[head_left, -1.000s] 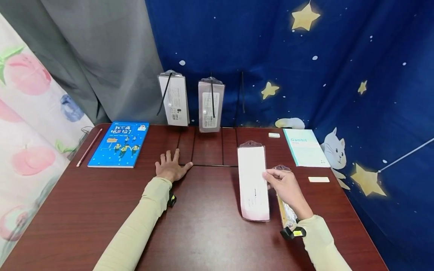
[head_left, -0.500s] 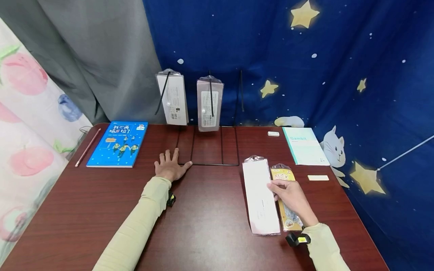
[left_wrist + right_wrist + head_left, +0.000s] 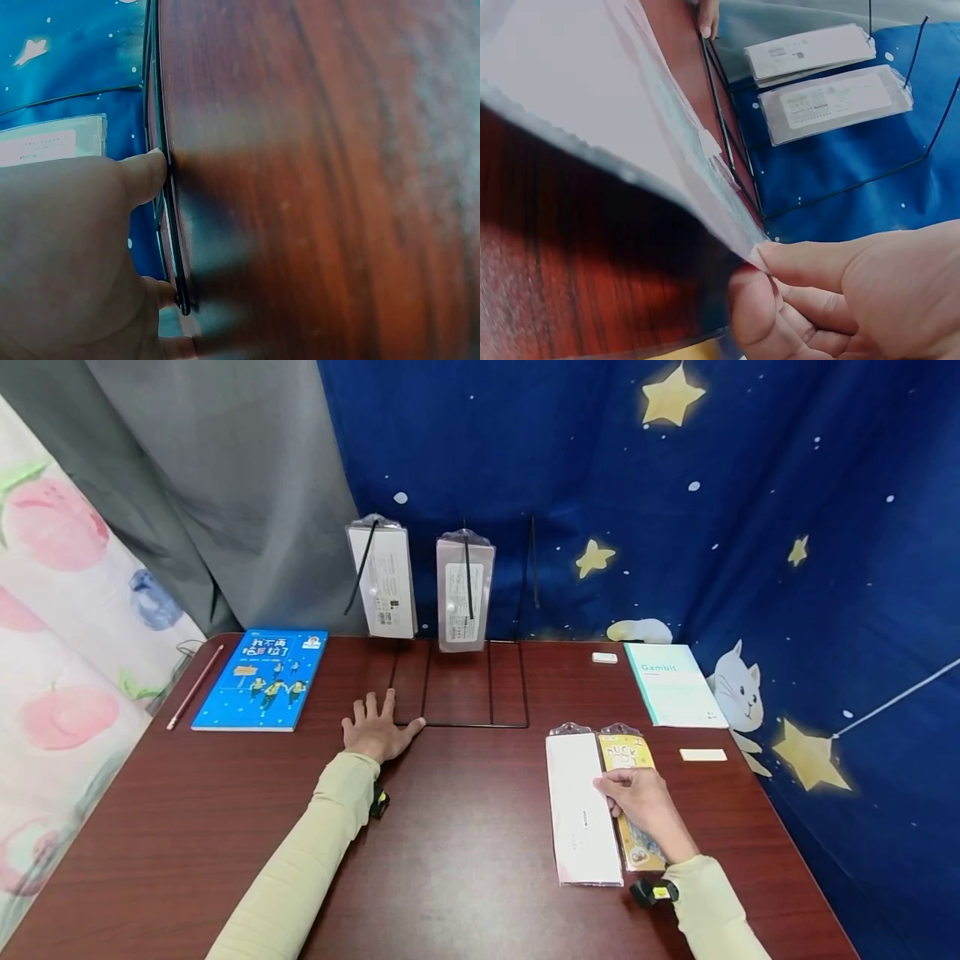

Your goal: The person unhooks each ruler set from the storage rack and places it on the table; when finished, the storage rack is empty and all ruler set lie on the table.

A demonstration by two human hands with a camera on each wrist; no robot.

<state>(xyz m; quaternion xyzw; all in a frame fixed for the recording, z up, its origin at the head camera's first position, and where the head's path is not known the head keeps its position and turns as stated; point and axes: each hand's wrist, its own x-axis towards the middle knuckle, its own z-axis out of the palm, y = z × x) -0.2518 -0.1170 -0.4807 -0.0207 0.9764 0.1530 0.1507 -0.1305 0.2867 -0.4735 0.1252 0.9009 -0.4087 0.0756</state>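
My right hand [image 3: 637, 797] pinches the right edge of a long white-backed packet [image 3: 581, 814] with a clear hanging tab. The right wrist view shows the thumb and forefinger on the edge of this packet [image 3: 592, 82], with that edge raised over the table. A yellow packet [image 3: 628, 750] marked "DUCK" lies right beside it, partly hidden under the hand. My left hand [image 3: 377, 731] lies with fingers spread at the near left corner of a black wire rack [image 3: 472, 725]. From the left wrist, the thumb [image 3: 144, 176] is seen touching the rack's base wire.
Two packets, one left [image 3: 386, 581] and one in the middle [image 3: 463, 593], hang on rack hooks; the right hook [image 3: 536, 564] is bare. A blue book [image 3: 262, 681] and a pencil [image 3: 195, 687] lie left. At right are a "Gambit" notebook [image 3: 675, 685], an eraser [image 3: 604, 657] and a pale strip [image 3: 702, 755].
My right hand has brought the white packet down and toward me, slightly right, to beside the yellow packet, straightening it. The left hand has stayed at the rack.
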